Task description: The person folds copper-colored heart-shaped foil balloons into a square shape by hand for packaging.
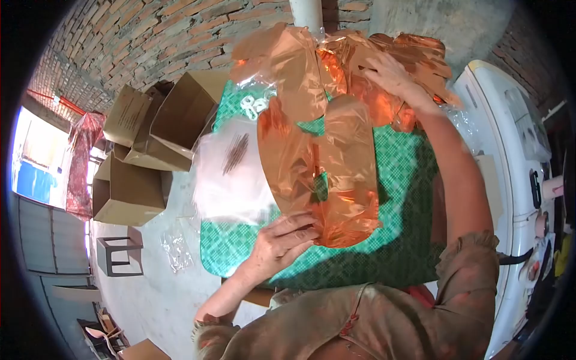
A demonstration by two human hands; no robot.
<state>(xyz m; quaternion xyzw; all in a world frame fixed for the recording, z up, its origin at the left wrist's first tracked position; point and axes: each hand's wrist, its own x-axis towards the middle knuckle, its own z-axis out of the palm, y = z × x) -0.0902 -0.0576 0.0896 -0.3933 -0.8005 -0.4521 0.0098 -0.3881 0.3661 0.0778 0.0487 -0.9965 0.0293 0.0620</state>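
left hand: at the near end of the foil piece, fingers close together and bent over its lower left edge; whether the thumb pinches the foil from below i cannot tell.
right hand: reached out to the far side, fingers extended and slightly apart, palm down on the foil pile; no firm grip shows.
foil piece: copper-orange, shiny and flat, lying lengthwise near the middle of the bench, with rounded ends and two small gaps where green shows through; its near end is crinkled, its far end meets the pile.
foil pile: more copper-orange foil, creased and overlapping, heaped along the far edge of the bench and spreading past the corners.
bench: covered in green patterned cloth, with a broad shadow over the near right part.
plastic stack: pale, see-through sheets with a dark streaked mark, left of the foil piece and reaching over the bench's left edge.
white bits: small looped pieces, beyond the plastic stack, near the pile.
cardboard boxes: several, brown, with tops apart, grouped left of the bench.
floor, left: a small dark stool frame and a crumpled clear wrapper.
right side: a white appliance, just beside the bench.
back: a rough brick wall and a white pipe.
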